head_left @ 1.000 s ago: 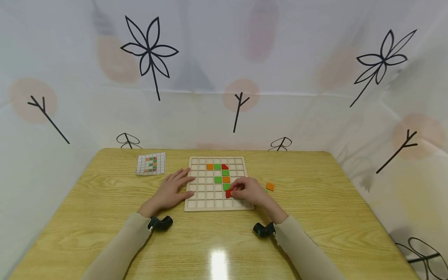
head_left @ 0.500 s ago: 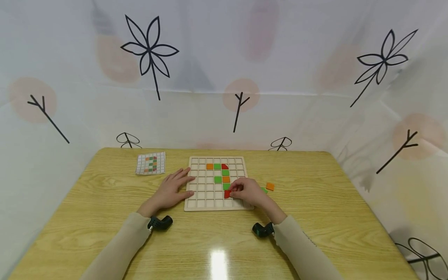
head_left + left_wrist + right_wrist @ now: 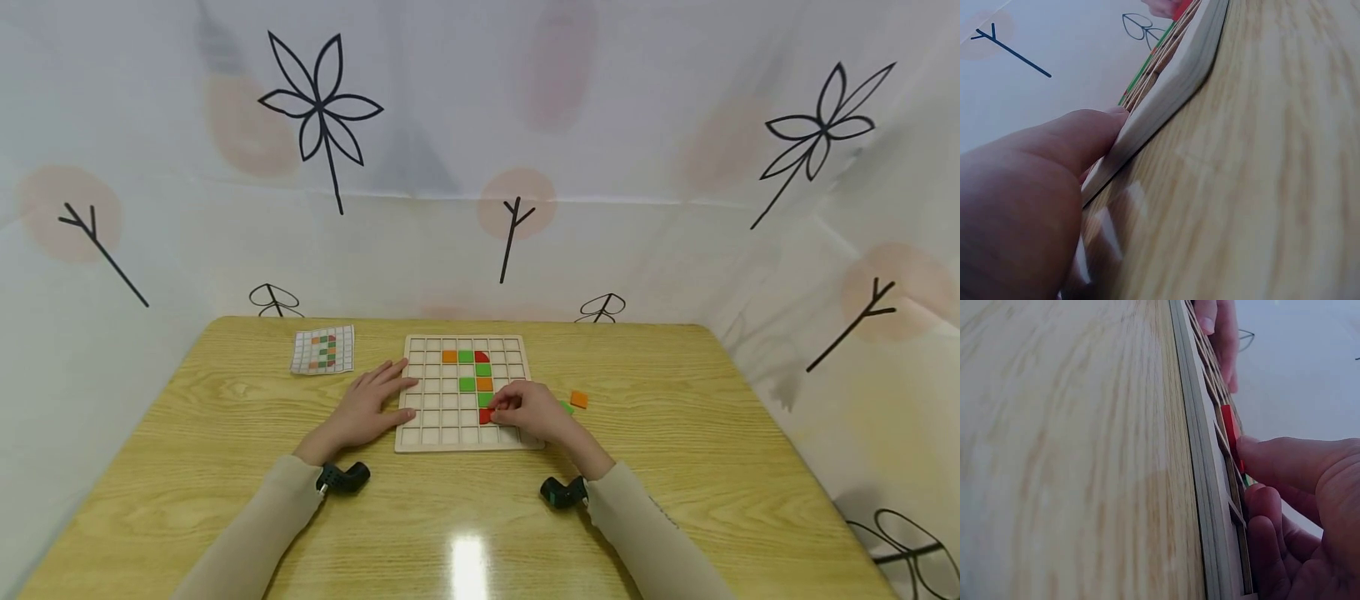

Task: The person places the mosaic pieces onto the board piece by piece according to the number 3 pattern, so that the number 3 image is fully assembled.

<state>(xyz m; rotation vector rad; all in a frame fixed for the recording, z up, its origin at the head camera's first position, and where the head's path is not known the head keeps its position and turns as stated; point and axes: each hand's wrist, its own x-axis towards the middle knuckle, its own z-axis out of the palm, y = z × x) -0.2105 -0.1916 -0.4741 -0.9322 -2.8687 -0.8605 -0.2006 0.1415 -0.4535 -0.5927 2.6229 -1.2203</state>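
Note:
My left hand (image 3: 363, 414) lies spread at the left edge of a wooden grid board (image 3: 431, 435), fingertips and thumb resting on its frame. In the left wrist view the thumb (image 3: 1094, 128) touches the board's side. My right hand (image 3: 531, 410) pinches a red tile (image 3: 484, 416) between thumb and fingers, at the cell just below a green tile (image 3: 486, 400). The right wrist view shows the red tile (image 3: 1231, 434) slightly tilted and standing above the grid, the thumb against it. Orange and green tiles and one red tile with a rounded corner (image 3: 482, 357) sit in upper cells.
A loose orange tile (image 3: 579, 400) and a partly hidden green tile (image 3: 567, 407) lie on the table right of the board. A paper card (image 3: 302, 354) with a coloured grid pattern lies at the back left. A patterned white cloth (image 3: 450, 250) hangs behind the table.
The red tile in my right fingers has shifted slightly left and turned, lining up more closely under the green tile. My left hand has stayed in place.

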